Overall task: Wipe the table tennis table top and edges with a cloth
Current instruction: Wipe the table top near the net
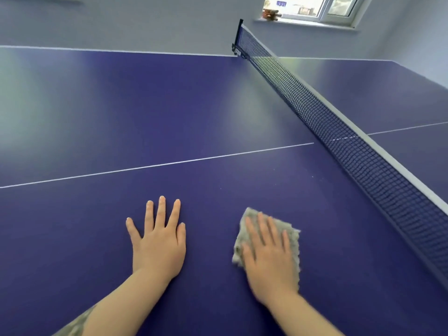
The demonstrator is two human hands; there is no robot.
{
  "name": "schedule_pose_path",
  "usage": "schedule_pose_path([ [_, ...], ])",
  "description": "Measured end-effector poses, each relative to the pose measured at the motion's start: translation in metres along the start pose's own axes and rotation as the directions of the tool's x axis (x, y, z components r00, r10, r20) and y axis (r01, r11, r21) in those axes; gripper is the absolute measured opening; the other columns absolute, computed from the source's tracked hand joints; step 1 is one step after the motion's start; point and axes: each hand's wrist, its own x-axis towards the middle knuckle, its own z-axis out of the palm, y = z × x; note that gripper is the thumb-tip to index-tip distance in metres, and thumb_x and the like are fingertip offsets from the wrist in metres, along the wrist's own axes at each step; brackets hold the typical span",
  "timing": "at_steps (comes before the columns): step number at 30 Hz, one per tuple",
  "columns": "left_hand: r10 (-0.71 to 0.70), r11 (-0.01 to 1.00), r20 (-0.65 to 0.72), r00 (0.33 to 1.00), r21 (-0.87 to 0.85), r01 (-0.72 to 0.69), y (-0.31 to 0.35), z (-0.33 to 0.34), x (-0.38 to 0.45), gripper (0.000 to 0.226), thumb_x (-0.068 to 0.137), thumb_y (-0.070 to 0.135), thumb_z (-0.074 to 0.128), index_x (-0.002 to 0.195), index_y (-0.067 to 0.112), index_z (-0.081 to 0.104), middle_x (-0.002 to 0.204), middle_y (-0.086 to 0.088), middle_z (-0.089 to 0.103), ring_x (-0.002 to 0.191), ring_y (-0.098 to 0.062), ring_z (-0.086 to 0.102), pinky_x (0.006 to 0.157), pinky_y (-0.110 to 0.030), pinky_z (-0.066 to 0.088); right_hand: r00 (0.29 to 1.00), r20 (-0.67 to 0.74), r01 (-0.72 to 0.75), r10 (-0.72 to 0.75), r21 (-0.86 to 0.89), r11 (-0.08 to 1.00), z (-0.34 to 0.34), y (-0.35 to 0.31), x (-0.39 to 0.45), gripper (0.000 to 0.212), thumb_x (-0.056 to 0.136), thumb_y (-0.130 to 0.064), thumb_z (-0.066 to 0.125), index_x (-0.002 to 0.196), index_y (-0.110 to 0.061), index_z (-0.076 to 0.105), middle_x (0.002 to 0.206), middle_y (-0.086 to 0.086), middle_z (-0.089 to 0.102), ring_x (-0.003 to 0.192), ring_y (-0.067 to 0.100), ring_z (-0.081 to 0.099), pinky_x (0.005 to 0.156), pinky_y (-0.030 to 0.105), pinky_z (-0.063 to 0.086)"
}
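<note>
On the blue table (218, 112), the right hand (269, 258) lies flat on a grey cloth (291, 236), fingers (263, 229) straight and pressing it to the surface, a short way from the net (339, 132). The left hand (158, 241) rests palm-down on the bare top, farther from the net, fingers spread and holding nothing. The white centre line (155, 166) runs beyond both hands up to the net.

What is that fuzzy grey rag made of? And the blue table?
The cloth looks like soft, fluffy fabric, maybe microfibre: its edges are fuzzy. The table top seems a hard board with smooth blue paint: window light gleams on it. Neither is certain.
</note>
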Motion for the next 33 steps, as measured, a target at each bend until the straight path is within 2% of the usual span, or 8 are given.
schedule_pose_path([
  [4,-0.016,0.999,-0.027,1.000,-0.030,0.015,0.005,0.001,0.007,0.058,0.099,0.046,0.005,0.150,0.036,-0.019,0.163,0.005,-0.015,0.149,-0.020,-0.017,0.116,-0.059,-0.004,0.972,0.026,0.233,-0.235,0.071,0.970,0.003,-0.038,0.017,0.054,0.104,-0.049,0.012,0.154,-0.034,0.028,0.159,-0.005,0.033,0.147,0.019,0.029,0.113,0.043,0.018],
  [7,-0.039,0.999,-0.048,0.998,-0.034,0.037,0.002,0.004,0.007,0.058,0.097,0.047,0.005,0.151,0.038,-0.014,0.163,0.007,-0.010,0.150,-0.018,-0.014,0.116,-0.057,-0.003,0.916,0.061,0.388,-0.396,0.109,0.915,-0.002,-0.051,0.070,0.063,0.098,-0.055,0.003,0.157,-0.036,0.013,0.165,-0.009,0.008,0.153,0.015,0.004,0.122,0.039,-0.006],
  [14,-0.046,0.999,-0.046,0.998,-0.013,0.045,0.001,0.009,0.007,0.059,0.095,0.045,-0.005,0.154,0.039,0.000,0.164,0.006,0.005,0.151,-0.017,-0.003,0.114,-0.056,-0.001,0.991,0.089,-0.102,0.098,0.046,0.994,-0.011,0.049,0.116,0.059,0.100,-0.052,-0.001,0.156,-0.037,-0.010,0.165,-0.010,-0.013,0.151,0.013,-0.015,0.121,0.038,-0.011],
  [16,-0.074,0.997,-0.020,0.997,0.004,0.074,0.003,0.008,0.005,0.059,0.094,0.042,-0.010,0.152,0.039,-0.010,0.164,0.005,-0.002,0.150,-0.018,-0.008,0.114,-0.057,-0.001,0.998,0.048,-0.038,0.036,0.036,0.999,-0.006,0.047,0.082,0.067,0.091,-0.055,-0.012,0.156,-0.038,-0.010,0.165,-0.009,-0.013,0.151,0.013,-0.014,0.121,0.037,-0.014],
  [19,-0.100,0.994,0.014,0.995,-0.034,0.101,0.030,-0.002,0.015,0.057,0.096,0.041,-0.004,0.147,0.034,-0.027,0.162,0.003,-0.020,0.148,-0.021,-0.021,0.116,-0.058,-0.002,0.988,-0.005,0.153,-0.154,0.120,0.981,-0.003,0.015,0.065,0.061,0.100,-0.054,0.003,0.158,-0.036,0.009,0.166,-0.006,0.005,0.153,0.016,-0.002,0.120,0.041,-0.006],
  [23,-0.007,0.999,-0.019,1.000,-0.033,0.006,0.087,0.005,0.043,0.058,0.102,0.037,0.008,0.152,0.029,-0.020,0.162,0.004,-0.019,0.148,-0.021,-0.019,0.116,-0.058,-0.004,0.943,0.052,0.317,-0.329,0.170,0.933,-0.009,-0.005,0.111,0.063,0.097,-0.050,0.007,0.158,-0.035,0.006,0.166,-0.008,-0.004,0.152,0.013,-0.013,0.121,0.039,-0.015],
  [30,0.008,0.998,-0.049,0.999,-0.057,-0.011,0.106,0.015,0.064,0.058,0.100,0.038,0.007,0.154,0.032,-0.014,0.163,0.006,-0.012,0.149,-0.017,-0.016,0.117,-0.054,-0.005,0.979,0.057,-0.201,0.198,0.053,0.978,-0.019,0.139,0.147,0.056,0.104,-0.047,0.006,0.157,-0.035,-0.007,0.166,-0.009,-0.010,0.152,0.013,-0.012,0.123,0.040,-0.007],
  [33,0.023,0.999,-0.041,0.999,-0.047,-0.025,0.116,0.013,0.064,0.058,0.099,0.039,0.004,0.152,0.030,-0.018,0.162,0.007,-0.016,0.148,-0.016,-0.019,0.117,-0.052,-0.006,0.988,0.053,-0.150,0.148,0.044,0.988,-0.018,0.132,0.103,0.072,0.085,-0.053,-0.017,0.156,-0.036,-0.014,0.164,-0.010,-0.017,0.150,0.012,-0.018,0.121,0.038,-0.014],
])
